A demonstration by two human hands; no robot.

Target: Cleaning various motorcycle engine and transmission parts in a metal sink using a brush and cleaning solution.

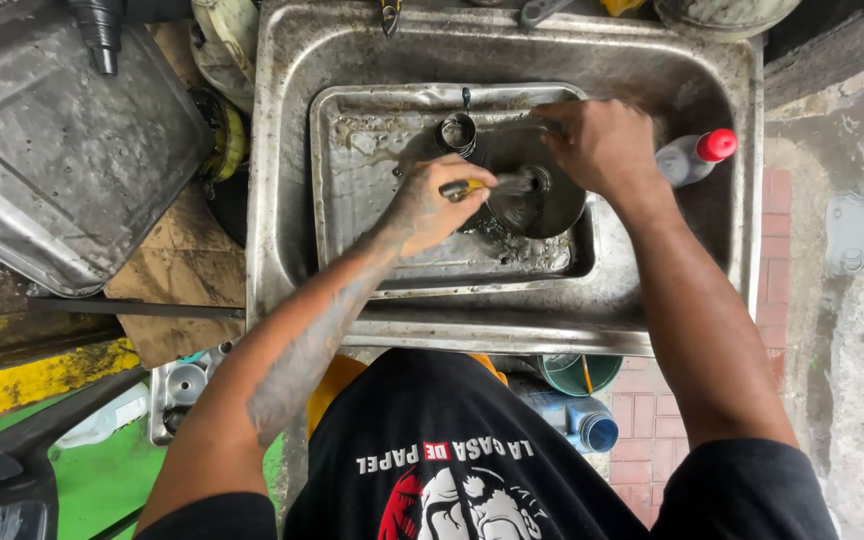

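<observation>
Head view: left hand [435, 205] closed around a yellow-handled brush [472, 187], bristles on a dark round metal part [532, 195] lying in a tray [352, 180] inside the steel sink [282, 150]. Right hand [597, 145] grips the part's far edge, fingers curled. Risk: the oily part could slip, or grime could splash. Count: one brush, one small metal ring [457, 132], one red-capped bottle [692, 158].

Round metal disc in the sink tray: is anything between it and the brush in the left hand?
Nothing visible. The left hand holds the brush right at the disc, which the right hand grips.
</observation>
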